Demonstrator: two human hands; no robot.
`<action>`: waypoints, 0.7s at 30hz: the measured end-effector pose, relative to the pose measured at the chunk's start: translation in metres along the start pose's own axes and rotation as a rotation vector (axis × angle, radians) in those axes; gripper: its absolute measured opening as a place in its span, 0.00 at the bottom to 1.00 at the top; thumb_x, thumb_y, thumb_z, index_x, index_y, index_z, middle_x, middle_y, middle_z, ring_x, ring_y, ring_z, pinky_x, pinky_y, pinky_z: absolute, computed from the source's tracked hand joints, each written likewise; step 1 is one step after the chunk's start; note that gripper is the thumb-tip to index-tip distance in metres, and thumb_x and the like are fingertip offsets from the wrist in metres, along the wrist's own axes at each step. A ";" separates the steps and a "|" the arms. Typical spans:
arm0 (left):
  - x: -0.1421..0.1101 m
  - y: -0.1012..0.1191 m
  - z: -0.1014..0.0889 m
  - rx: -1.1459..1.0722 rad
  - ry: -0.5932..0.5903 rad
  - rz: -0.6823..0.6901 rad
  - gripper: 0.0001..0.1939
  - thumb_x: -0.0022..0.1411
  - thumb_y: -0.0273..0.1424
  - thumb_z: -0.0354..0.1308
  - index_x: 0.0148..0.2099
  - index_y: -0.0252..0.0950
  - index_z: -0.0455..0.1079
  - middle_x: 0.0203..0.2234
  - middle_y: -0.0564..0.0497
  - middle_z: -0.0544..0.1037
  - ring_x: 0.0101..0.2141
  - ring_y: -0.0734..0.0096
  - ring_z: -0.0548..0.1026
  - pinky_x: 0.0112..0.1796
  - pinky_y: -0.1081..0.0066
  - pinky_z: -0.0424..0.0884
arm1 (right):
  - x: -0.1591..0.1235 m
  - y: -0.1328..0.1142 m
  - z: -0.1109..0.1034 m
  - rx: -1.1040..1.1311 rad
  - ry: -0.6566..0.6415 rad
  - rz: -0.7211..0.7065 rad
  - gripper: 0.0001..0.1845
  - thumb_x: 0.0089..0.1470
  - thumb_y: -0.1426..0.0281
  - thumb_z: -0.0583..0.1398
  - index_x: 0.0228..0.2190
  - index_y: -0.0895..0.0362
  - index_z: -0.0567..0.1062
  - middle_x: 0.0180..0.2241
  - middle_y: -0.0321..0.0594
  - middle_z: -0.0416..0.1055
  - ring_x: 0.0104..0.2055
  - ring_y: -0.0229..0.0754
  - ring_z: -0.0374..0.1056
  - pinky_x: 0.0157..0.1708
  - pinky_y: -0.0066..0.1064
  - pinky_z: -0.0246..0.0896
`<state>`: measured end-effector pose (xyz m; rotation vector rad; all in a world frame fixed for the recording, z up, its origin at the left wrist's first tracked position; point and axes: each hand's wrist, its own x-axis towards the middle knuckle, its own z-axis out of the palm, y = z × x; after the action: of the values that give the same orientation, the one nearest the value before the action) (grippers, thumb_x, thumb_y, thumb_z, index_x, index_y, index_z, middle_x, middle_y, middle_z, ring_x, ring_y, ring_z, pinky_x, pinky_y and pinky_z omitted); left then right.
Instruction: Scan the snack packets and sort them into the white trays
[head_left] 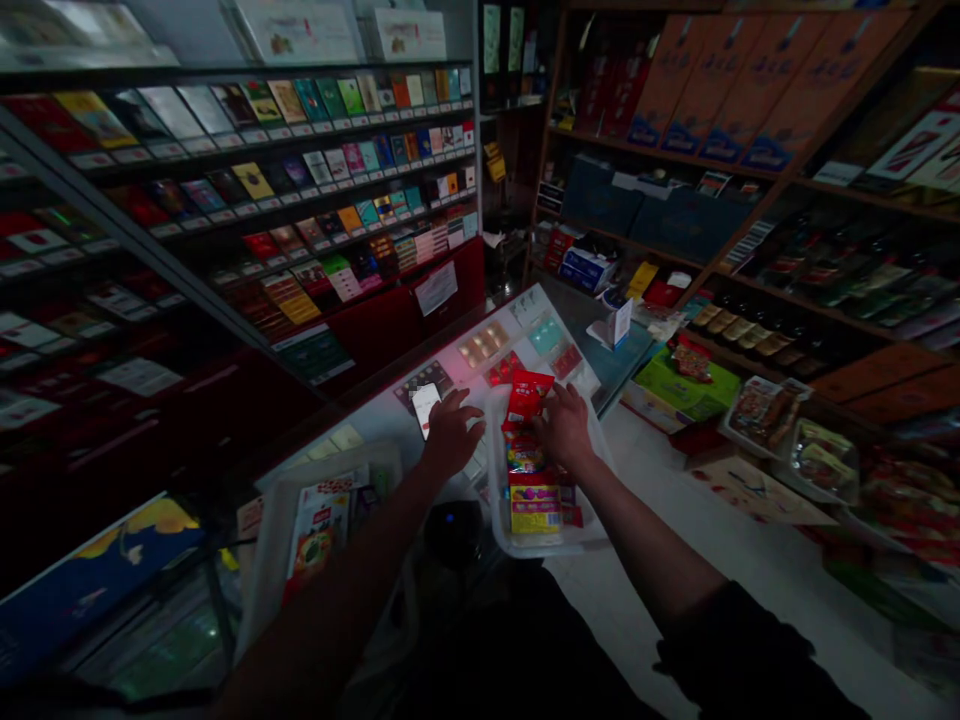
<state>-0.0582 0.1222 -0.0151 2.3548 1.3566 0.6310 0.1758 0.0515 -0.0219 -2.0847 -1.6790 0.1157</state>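
Both bare forearms reach forward and down, and a dark sleeve [750, 650] covers the right arm near the lower edge of the view. Nearest, a translucent plastic tray [496, 480] sits at the counter's edge, piled with snack packets [532, 505], a yellow one at the front. The right hand [564, 425] lies palm down over the pile, its fingers curving onto a red foil packet [527, 397] at the top, though whether they clamp it cannot be told. The left hand [452, 432] is just beside the tray, fingers spread apart, with the tips at the edge of a smartphone [425, 408] lying on the glass counter [525, 310].

Below the left forearm, a second plastic tray [274, 530] holds more packets, and between the 2 trays sits a dark round device [452, 530] with 1 small blue light. Under the glass lie rows of cigarette packs.

Farther off on the left, sloped shelves of cigarette packs [285, 160] rise above a red cabinet [375, 350] with a white paper notice [436, 288]. On the right stand trays of packaged food [765, 410], a green box [686, 385], rows of bottles [750, 330], blue cartons [637, 195] and orange cartons [750, 90]. All brands and labels are too dark or small to read.
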 end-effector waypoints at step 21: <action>-0.193 -0.096 -0.106 0.199 0.143 -0.362 0.12 0.66 0.36 0.57 0.45 0.41 0.80 0.64 0.44 0.71 0.67 0.47 0.63 0.65 0.43 0.59 | -0.062 -0.207 0.029 0.286 -0.140 -0.380 0.16 0.57 0.70 0.64 0.48 0.58 0.80 0.67 0.52 0.61 0.74 0.60 0.46 0.70 0.57 0.45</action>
<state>-0.2693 0.0084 -0.0137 2.1544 1.9303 0.5865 -0.0367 0.0327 0.0213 -1.5542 -1.9793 0.3633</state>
